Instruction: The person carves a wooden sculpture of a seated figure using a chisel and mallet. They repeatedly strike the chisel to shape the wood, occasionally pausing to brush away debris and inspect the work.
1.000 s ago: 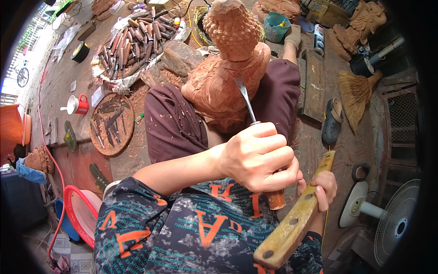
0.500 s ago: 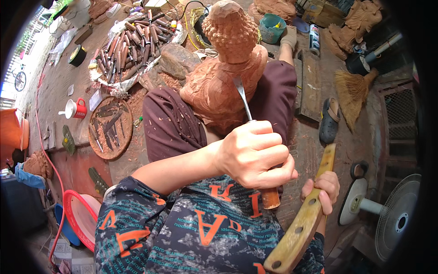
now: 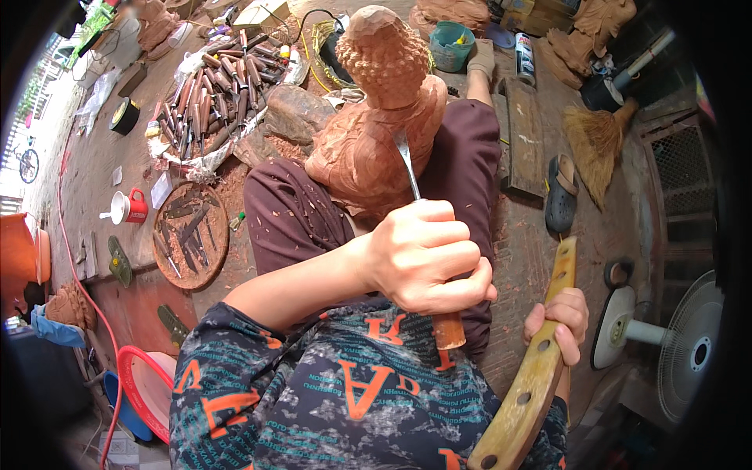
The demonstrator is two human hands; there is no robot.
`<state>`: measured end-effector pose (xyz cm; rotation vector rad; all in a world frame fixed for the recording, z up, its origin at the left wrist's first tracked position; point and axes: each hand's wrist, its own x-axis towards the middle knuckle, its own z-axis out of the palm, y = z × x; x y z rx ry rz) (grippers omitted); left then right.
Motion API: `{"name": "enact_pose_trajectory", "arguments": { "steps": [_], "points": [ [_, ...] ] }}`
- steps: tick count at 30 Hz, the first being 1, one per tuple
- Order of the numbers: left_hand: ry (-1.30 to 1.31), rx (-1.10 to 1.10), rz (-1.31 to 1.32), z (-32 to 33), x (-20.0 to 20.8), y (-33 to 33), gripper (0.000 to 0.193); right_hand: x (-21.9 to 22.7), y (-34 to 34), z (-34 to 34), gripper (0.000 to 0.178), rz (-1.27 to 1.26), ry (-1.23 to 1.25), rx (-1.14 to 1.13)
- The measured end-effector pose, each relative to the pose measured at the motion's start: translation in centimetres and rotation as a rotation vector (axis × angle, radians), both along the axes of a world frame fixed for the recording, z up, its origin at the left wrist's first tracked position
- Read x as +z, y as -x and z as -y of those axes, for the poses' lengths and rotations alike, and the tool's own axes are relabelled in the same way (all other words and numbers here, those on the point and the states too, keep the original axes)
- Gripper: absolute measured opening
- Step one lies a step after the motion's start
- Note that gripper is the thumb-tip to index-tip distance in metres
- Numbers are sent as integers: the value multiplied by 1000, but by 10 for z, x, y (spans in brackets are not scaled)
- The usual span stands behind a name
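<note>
Left hand [image 3: 427, 254] clenched around wooden-handled chisel [image 3: 423, 235], metal blade tip touching reddish wooden statue [image 3: 376, 133] just below its knobbly head. Statue upright on lap, between knees in dark maroon trousers [image 3: 290, 215]. Right hand [image 3: 560, 321] wrapped around long flat wooden mallet [image 3: 533, 376], off to right of chisel handle, apart from it. On floor at left: round tray of carving tools [image 3: 190, 233], larger heap of chisels [image 3: 211, 94], red-and-white mug [image 3: 129, 208]. Broom [image 3: 599, 141] and sandal [image 3: 562, 193] at right

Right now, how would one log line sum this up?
left hand: grips chisel | blade: on wooden statue in lap | right hand: holds wooden mallet, raised | nearby: tray of chisels
</note>
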<state>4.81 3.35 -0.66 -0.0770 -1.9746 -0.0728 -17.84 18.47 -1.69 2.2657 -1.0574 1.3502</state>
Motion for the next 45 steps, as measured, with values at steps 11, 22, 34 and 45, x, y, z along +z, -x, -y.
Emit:
{"name": "enact_pose_trajectory", "arguments": {
  "steps": [11, 22, 34, 45],
  "points": [
    [-12, -88, 4, 10, 3, -4, 26, 20, -2, 0, 47, -332, -90, -372],
    [19, -78, 39, 10, 4, -9, 28, 14, -7, 0, 47, -104, -28, -87],
    [6, -112, 99, 13, 5, -10, 28, 24, -11, -3, 41, -265, -195, -331],
    [9, -186, 325, 19, 19, -23, 29, 12, -8, -3, 45, -80, 53, -98]
  ]
}}
